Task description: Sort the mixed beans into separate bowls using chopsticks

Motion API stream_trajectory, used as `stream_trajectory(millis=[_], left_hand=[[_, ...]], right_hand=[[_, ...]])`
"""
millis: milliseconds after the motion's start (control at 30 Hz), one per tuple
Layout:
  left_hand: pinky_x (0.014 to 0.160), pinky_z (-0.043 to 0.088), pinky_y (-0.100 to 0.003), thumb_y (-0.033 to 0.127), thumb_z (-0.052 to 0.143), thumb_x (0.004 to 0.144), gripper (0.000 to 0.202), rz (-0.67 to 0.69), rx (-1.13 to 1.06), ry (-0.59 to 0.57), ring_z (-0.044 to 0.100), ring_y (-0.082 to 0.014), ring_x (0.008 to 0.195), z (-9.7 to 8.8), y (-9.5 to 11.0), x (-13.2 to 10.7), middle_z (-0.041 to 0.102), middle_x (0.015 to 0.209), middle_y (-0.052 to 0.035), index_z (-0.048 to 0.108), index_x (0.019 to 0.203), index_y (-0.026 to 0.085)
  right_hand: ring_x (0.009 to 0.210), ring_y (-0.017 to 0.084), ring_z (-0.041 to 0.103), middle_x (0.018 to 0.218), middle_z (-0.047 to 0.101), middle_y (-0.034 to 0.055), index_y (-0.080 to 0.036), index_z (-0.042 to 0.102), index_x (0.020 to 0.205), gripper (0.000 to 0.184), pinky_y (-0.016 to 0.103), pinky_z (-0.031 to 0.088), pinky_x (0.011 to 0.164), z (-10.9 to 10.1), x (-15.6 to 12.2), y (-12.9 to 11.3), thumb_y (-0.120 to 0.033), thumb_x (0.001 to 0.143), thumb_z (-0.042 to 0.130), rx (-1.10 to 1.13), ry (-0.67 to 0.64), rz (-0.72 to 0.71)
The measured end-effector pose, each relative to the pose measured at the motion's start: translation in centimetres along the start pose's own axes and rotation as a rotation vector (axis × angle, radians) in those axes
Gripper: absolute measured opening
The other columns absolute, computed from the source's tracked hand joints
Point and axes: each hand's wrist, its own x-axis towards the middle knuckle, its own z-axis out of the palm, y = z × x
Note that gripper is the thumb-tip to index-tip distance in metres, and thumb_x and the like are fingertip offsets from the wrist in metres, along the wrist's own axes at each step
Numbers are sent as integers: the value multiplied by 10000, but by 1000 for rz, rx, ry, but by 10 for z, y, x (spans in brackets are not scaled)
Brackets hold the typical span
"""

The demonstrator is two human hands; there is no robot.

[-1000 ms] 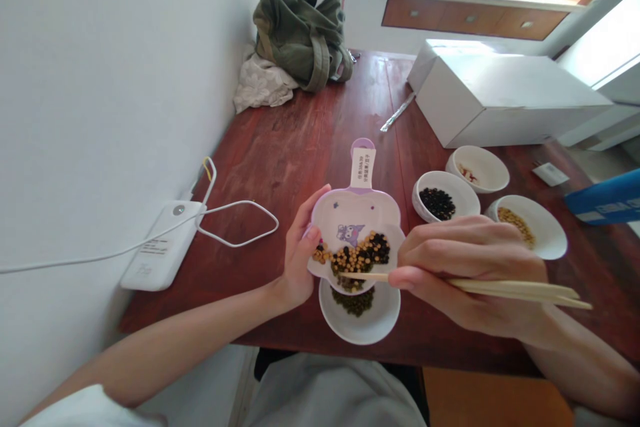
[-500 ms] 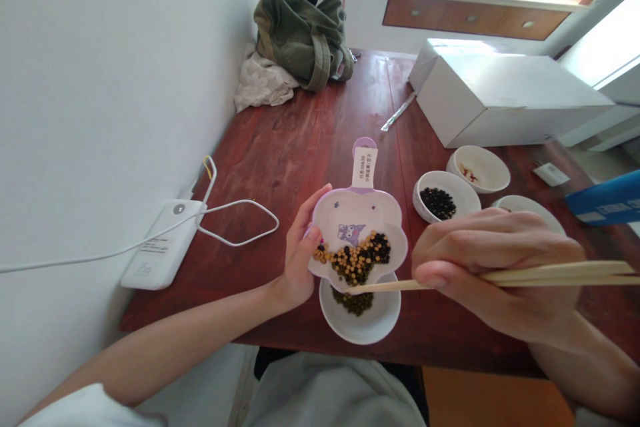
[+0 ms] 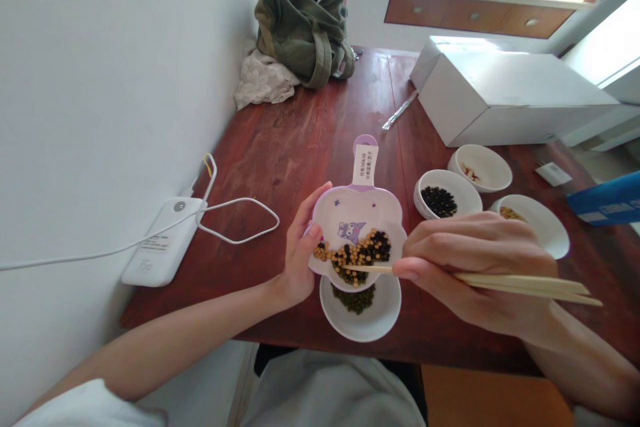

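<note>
Count: four white bowls (image 3: 360, 320) (image 3: 443, 195) (image 3: 480, 168) (image 3: 535, 233); one purple-rimmed dish (image 3: 357, 213); two chopsticks (image 3: 520, 282); one white box (image 3: 505, 97); one green bag (image 3: 303, 27).

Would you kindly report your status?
Left hand holds tilted purple dish. Right hand grips chopsticks, tips in mixed beans. Nothing blocking.

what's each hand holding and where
Left hand holds the purple dish by its left rim; right hand grips the chopsticks mid-shaft.
</note>
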Motion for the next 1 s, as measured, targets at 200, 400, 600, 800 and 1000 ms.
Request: stream_trajectory(millis=[200,400,600,800,1000], left_hand=[[1206,600,-541,575,664,1088,630,1,-11,-17,741,-393,1441,3,2,1,777,1580,-134,675,1631,258],[1194,611,-563,598,672,1086,639,-3,-25,-29,759,-404,1413,4,3,1,785,1560,-139,670,1634,271],[1195,609,-532,569,665,1092,615,20,-3,-20,755,-387,1426,4,3,2,790,1562,-129,684,1628,269],[1172,622,-527,577,657,1096,619,22,2,-27,769,-378,1395,5,4,2,798,1545,-131,679,1632,269],[1165,624,-536,606,672,1077,653,12,3,-21,766,-398,1395,3,2,0,801,1526,-140,678,1630,258]], right_hand=[[570,137,663,706,747,41,-203,636,753,382,277,462,524,1,0,-1,-155,1096,799,12,-22,-21],[586,140,692,705,764,42,-198,651,747,386,269,478,514,1,-1,3,-158,1111,775,20,-21,-14],[612,147,705,731,762,41,-200,660,783,351,276,504,541,0,-1,6,-181,1097,815,52,-20,-52],[600,147,690,744,758,40,-208,691,831,309,290,500,546,-1,0,4,-226,1121,799,67,-65,-55],[564,138,667,688,750,29,-204,699,747,371,268,472,504,-2,-1,5,-222,1101,809,39,-18,9]])
